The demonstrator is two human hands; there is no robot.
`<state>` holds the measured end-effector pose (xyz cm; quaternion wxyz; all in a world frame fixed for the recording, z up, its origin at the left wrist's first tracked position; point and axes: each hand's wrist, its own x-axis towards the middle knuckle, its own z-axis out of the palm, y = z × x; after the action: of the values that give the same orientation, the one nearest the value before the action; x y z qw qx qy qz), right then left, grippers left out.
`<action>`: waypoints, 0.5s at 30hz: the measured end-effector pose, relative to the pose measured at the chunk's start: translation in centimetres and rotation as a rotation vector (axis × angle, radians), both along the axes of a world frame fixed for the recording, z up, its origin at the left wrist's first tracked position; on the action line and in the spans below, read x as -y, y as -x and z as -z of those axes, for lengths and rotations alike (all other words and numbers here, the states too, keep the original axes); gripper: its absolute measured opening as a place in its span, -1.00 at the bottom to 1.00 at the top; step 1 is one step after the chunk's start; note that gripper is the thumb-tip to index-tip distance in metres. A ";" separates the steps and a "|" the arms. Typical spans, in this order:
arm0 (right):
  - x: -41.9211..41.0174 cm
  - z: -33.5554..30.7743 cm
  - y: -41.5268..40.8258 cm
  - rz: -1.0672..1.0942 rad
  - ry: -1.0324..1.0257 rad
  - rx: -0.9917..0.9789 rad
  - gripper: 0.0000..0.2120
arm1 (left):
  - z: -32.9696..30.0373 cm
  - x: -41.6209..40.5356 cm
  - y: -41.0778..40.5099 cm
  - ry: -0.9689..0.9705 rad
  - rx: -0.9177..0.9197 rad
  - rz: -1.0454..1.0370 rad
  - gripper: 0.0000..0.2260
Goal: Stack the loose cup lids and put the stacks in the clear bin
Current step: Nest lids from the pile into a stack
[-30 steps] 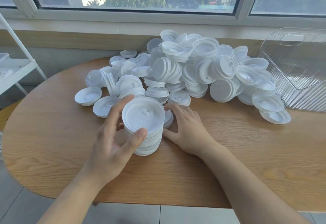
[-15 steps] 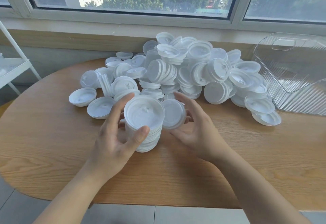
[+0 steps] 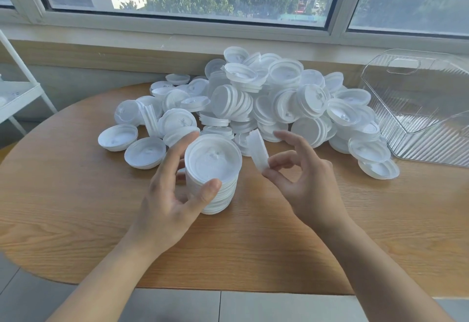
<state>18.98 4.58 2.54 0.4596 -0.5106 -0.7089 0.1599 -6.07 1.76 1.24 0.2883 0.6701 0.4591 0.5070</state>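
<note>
You are early in the job. Your left hand (image 3: 167, 194) is gripping the one upright stack of cup lids (image 3: 212, 174) standing on the near part of the bench (image 3: 380, 233), thumb and fingers curled round its sides. Your right hand (image 3: 302, 177) is pinching a loose lid (image 3: 257, 153) on edge just right of the stack, not yet placed on it. The big pile of loose lids (image 3: 266, 98) is lying beyond, still unsorted. The clear bin (image 3: 421, 108) at far right is looking empty, as far as its ribbed walls are showing.
</note>
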 end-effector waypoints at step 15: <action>0.7 -0.7 1.2 -0.071 0.245 -0.138 -0.79 | 0.1 -0.1 -0.3 -0.015 -0.018 0.006 -0.30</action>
<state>17.76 3.88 3.25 0.4355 -0.5251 -0.6685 0.2962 -5.81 1.88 1.18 0.2804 0.6782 0.4559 0.5036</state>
